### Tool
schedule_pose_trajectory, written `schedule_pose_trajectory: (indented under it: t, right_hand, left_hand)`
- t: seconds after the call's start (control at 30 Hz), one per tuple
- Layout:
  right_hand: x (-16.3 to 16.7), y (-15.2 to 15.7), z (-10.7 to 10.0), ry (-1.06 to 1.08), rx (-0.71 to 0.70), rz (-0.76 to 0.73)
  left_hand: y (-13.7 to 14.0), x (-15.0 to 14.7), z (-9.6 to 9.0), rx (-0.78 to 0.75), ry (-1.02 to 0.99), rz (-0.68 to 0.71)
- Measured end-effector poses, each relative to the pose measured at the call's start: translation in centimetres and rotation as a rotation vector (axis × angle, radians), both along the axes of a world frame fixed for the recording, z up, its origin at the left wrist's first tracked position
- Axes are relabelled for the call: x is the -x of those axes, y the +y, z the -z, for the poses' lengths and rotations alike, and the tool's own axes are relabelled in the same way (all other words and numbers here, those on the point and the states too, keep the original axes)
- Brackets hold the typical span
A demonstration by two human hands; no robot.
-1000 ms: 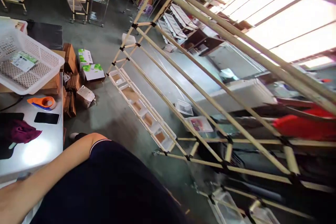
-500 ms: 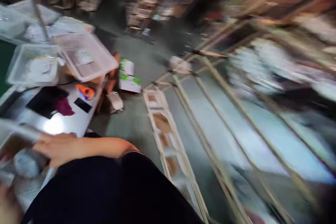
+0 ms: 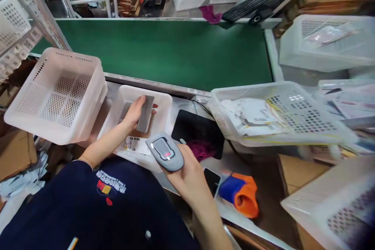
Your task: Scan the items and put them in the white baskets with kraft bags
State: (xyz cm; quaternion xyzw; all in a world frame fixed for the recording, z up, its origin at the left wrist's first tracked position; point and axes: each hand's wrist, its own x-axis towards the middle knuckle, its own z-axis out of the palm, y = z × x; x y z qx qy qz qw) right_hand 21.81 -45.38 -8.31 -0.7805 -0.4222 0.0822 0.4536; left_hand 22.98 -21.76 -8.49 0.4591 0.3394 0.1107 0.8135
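My left hand [image 3: 135,112] is closed around a flat grey box [image 3: 145,115], its fingertips showing past the box's right side. It holds the box over a small white plastic basket [image 3: 166,103]. Inside that basket, below the box, lies a white label [image 3: 134,144] with a barcode. My right hand [image 3: 187,170] grips a grey handheld barcode scanner [image 3: 166,152] near the basket's front right corner. The scanner's handle is hidden by my palm. A black pad [image 3: 184,125] with a crumpled magenta cloth [image 3: 202,149] lies just beyond my right hand.
A green conveyor belt [image 3: 175,50] runs across behind the table. Stacked white baskets [image 3: 90,125] stand at left. On the right a wide basket [image 3: 316,125] holds white packets. A phone [image 3: 212,181] and an orange-and-blue tape dispenser [image 3: 244,197] lie near the table's front edge.
My view has swung from the aisle and racks round to the table and belt. My right hand, earlier at a basket's rim, now holds the scanner. The grey box now shows in my left hand.
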Motion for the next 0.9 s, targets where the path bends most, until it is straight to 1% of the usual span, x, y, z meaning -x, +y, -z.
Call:
schedule_pose_trajectory:
  t: [0.1, 0.2, 0.27, 0.4, 0.53, 0.6, 0.67, 0.7, 0.8, 0.9]
  right_hand:
    - [-1.2, 1.0, -0.1, -0.005, -0.057, -0.012]
    - [-2.2, 1.6, 0.0, 0.038, -0.106, 0.009]
    - [-2.5, 1.6, 0.2, 0.076, -0.125, 0.015]
    - [-2.4, 1.1, 0.7, 0.125, -0.132, 0.011]
    - [-1.7, 0.3, 1.5, 0.124, -0.152, -0.013]
    - [-1.2, 0.0, 1.9, 0.132, -0.17, -0.025]
    - [-0.8, -0.2, 2.3, 0.147, -0.189, -0.033]
    - [-0.6, -0.4, 2.4, 0.15, -0.198, -0.033]
    - [-0.3, -0.7, 2.4, 0.143, -0.214, -0.015]
    - [-0.1, -1.0, 2.1, 0.111, -0.233, -0.001]
  left_hand:
    - [0.7, 1.3, 0.2, 0.118, 0.019, 0.051]
    - [1.2, 2.2, 0.5, 0.145, 0.02, 0.112]
    - [1.1, 2.5, 0.5, 0.17, 0.032, 0.125]
    - [0.5, 2.9, 0.0, 0.257, 0.083, 0.136]
    - [0.3, 3.3, 0.3, 0.284, 0.18, 0.216]
    - [0.2, 3.5, 0.8, 0.261, 0.145, 0.18]
    - [0.1, 3.7, 1.3, 0.237, 0.061, 0.136]
    - [0.0, 3.8, 1.4, 0.234, 0.029, 0.137]
    - [0.0, 4.3, 1.4, 0.258, -0.003, 0.201]
    - [0.3, 4.9, 1.4, 0.278, -0.014, 0.208]
